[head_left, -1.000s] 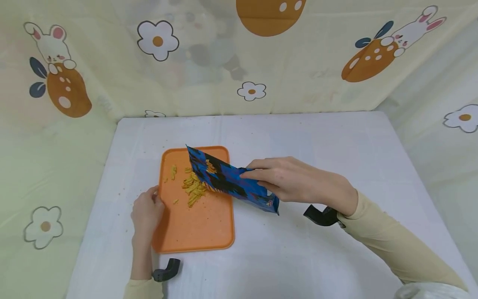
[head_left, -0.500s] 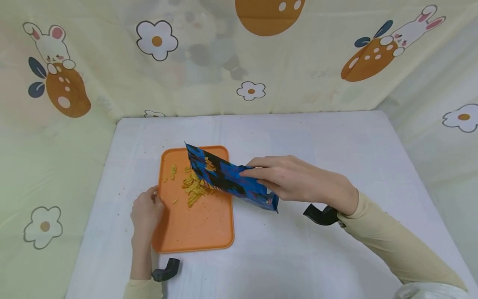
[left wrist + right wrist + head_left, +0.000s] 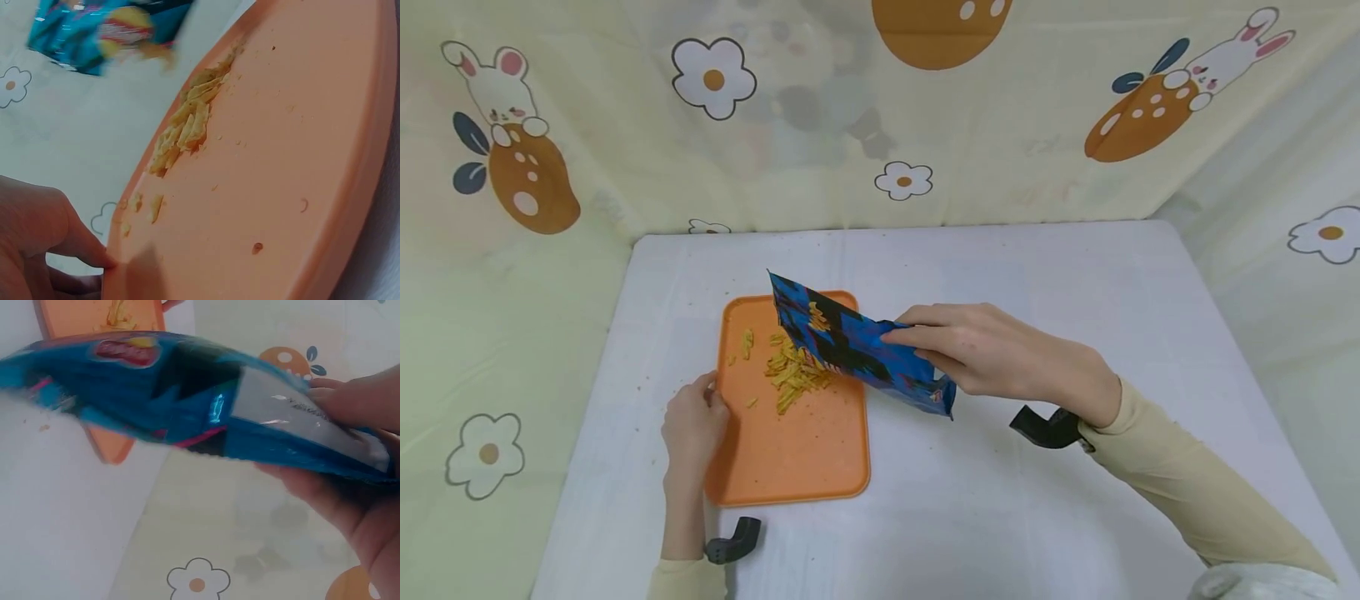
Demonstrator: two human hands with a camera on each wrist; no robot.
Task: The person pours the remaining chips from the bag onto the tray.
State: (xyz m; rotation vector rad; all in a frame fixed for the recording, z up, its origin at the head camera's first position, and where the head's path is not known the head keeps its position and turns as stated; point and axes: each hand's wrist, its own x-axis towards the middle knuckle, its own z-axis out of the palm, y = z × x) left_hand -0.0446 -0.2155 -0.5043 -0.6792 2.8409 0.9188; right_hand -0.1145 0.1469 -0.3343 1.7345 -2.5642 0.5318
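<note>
My right hand (image 3: pixel 981 348) grips a shiny blue-and-black snack bag (image 3: pixel 850 342) by its right part. The bag slants over an orange tray (image 3: pixel 790 467), its left end above the tray's upper half. In the right wrist view, thumb and fingers pinch the bag (image 3: pixel 137 394) from both sides. A pile of yellow stick-shaped snacks (image 3: pixel 792 377) lies on the tray below the bag, with a few loose pieces to its left. My left hand (image 3: pixel 694 429) holds the tray's left rim, and the left wrist view shows the fingertips at the tray edge (image 3: pixel 115 250).
The tray lies on a white-covered table (image 3: pixel 1037 500) with small crumbs scattered about. A patterned curtain (image 3: pixel 1000 150) stands behind the table and along both sides. Black curved pieces (image 3: pixel 736 540) sit by both wrists.
My right hand and the bag have risen slightly, away from me. More snacks show on the pile beside the bag. My left hand and the tray stay where they were.
</note>
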